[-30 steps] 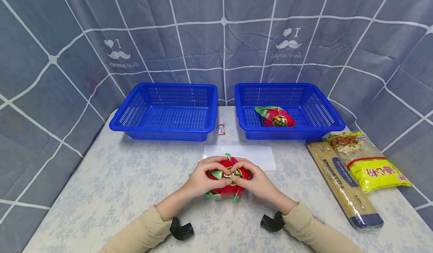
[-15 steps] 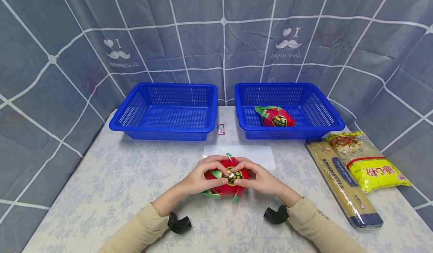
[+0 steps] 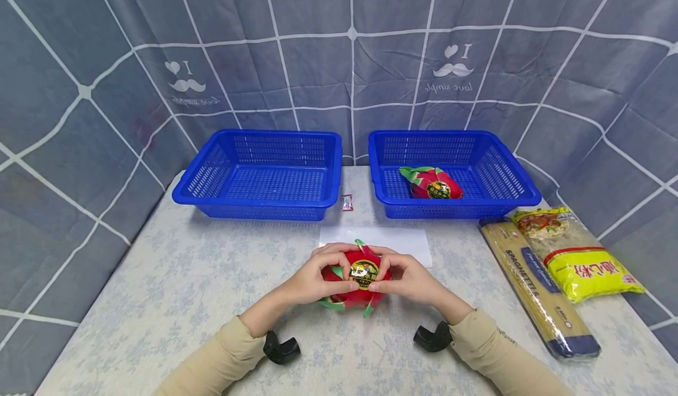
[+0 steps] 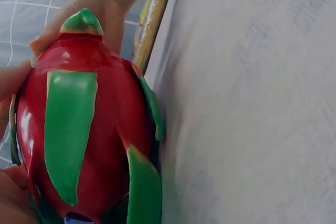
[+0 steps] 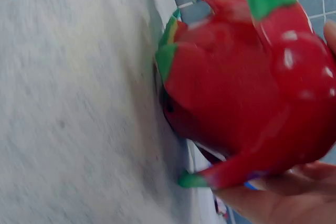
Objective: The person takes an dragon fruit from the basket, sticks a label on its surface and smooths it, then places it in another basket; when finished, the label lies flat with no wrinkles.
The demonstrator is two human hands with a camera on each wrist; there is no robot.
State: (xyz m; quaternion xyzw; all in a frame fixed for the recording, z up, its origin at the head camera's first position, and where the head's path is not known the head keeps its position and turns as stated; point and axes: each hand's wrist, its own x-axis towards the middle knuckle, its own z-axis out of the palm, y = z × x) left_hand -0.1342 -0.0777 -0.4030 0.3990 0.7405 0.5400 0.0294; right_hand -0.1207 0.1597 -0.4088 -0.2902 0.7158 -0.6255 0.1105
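A glossy red dragon fruit with green-tipped scales lies low over the table, in front of the white sheet. My left hand grips its left side and my right hand its right, fingers curled over the top. A black and gold oval sticker shows on the fruit between both hands, thumbs and forefingers at its two edges. In the left wrist view the dragon fruit shows its green scales; in the right wrist view the dragon fruit hides most of the right hand.
A white sheet lies behind the hands. Two blue baskets stand at the back: the left basket, and the right basket with another stickered dragon fruit inside. A small wrapped candy, spaghetti pack and yellow pasta bag lie nearby.
A second ago the thumbs and forefingers met over the sticker. They have since drawn apart to its sides, leaving more of it visible. The fruit has hardly moved.
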